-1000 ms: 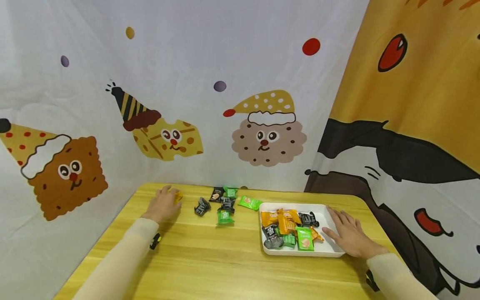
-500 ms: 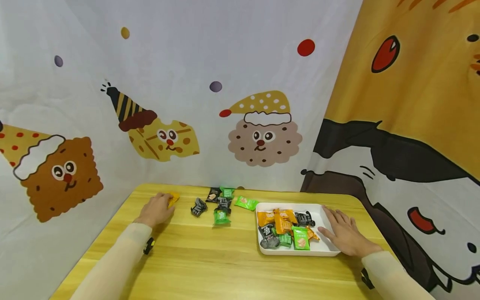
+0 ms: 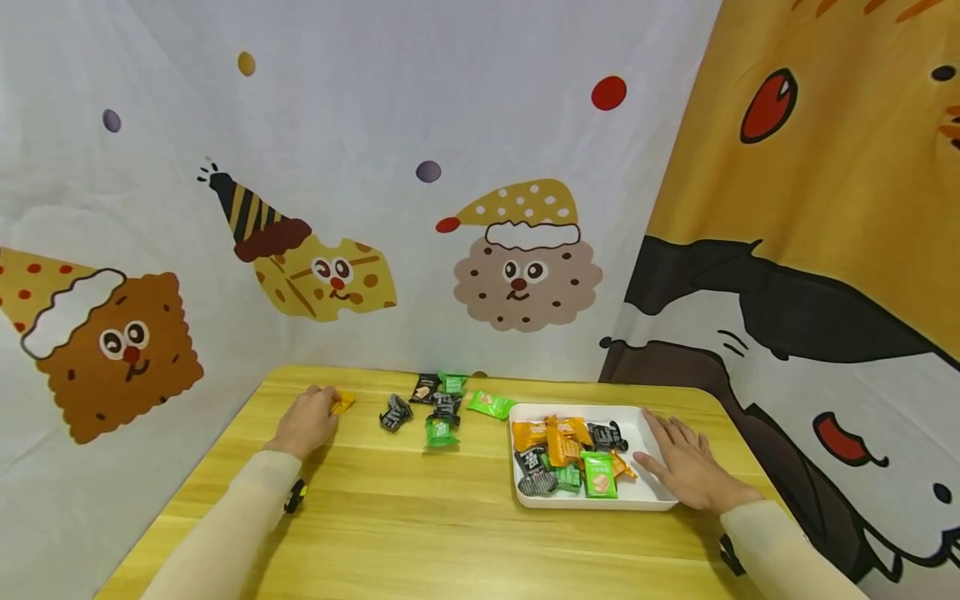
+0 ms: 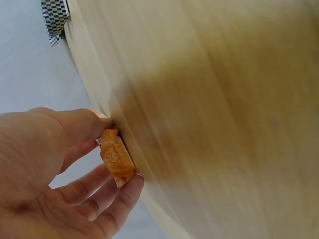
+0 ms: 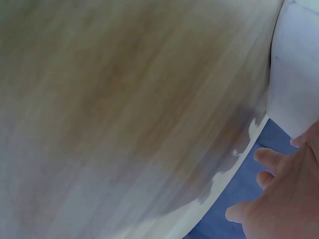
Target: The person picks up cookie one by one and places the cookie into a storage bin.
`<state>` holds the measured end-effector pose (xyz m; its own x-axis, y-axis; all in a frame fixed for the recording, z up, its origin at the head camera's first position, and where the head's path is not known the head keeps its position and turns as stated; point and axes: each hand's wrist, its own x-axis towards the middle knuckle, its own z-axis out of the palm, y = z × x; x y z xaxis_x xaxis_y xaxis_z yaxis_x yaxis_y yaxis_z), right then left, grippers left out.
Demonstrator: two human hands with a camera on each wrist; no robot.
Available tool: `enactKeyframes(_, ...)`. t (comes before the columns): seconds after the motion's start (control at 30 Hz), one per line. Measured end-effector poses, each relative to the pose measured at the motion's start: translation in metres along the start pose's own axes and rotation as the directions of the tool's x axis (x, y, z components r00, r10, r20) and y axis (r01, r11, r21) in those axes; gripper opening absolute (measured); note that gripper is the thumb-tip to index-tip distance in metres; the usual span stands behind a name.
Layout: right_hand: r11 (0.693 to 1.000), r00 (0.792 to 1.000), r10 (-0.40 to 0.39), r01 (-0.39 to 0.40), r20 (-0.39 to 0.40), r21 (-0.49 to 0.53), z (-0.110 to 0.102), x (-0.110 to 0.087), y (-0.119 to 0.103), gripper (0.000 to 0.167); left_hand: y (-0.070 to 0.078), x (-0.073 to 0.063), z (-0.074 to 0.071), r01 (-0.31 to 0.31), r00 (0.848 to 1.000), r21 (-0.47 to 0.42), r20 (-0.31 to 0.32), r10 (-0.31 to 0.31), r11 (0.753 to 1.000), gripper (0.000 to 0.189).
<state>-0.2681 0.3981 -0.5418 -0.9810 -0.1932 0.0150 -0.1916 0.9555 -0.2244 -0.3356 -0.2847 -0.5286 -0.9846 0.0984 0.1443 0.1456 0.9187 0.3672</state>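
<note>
Printed cloth (image 3: 337,108) hangs behind the wooden table (image 3: 420,533). Near its far left corner, the left hand (image 3: 306,421) pinches an orange packet (image 4: 116,156) by its ends, thumb against finger; whether it is lifted cannot be told. A second ago the fingers covered most of it; now more shows past them, so it seems gripped rather than merely covered. Right of the grip lie a black packet (image 3: 395,413), a black-and-green cluster (image 3: 446,406) and a green packet (image 3: 491,405); farther right, the tray (image 3: 600,505) holds mixed packets (image 3: 562,446), apparently unshifted. At the tray's right end rests the right hand (image 3: 693,475), fingers extended, pinching nothing.
</note>
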Motion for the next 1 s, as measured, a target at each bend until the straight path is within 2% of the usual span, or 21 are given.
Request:
enactKeyframes(0.43,1.000,1.000,-0.009,0.009,-0.005,0.005,-0.0016,-0.0008,-0.0031,0.091,-0.0039,-0.0020,0.0057,-0.010,0.999,-0.011,-0.051,0.009,1.000,0.028)
enactKeyframes(0.73,1.000,1.000,-0.003,0.003,-0.003,0.001,-0.0013,-0.0007,-0.0021,0.092,-0.0013,-0.0037,0.0008,-0.009,1.000,-0.016,-0.028,0.008,1.000,0.029)
enactKeyframes(1.0,1.000,1.000,-0.006,0.006,-0.007,0.009,0.0004,-0.0010,-0.0011,0.091,-0.0031,-0.0029,-0.0003,-0.022,0.999,-0.023,-0.037,0.021,0.999,0.030)
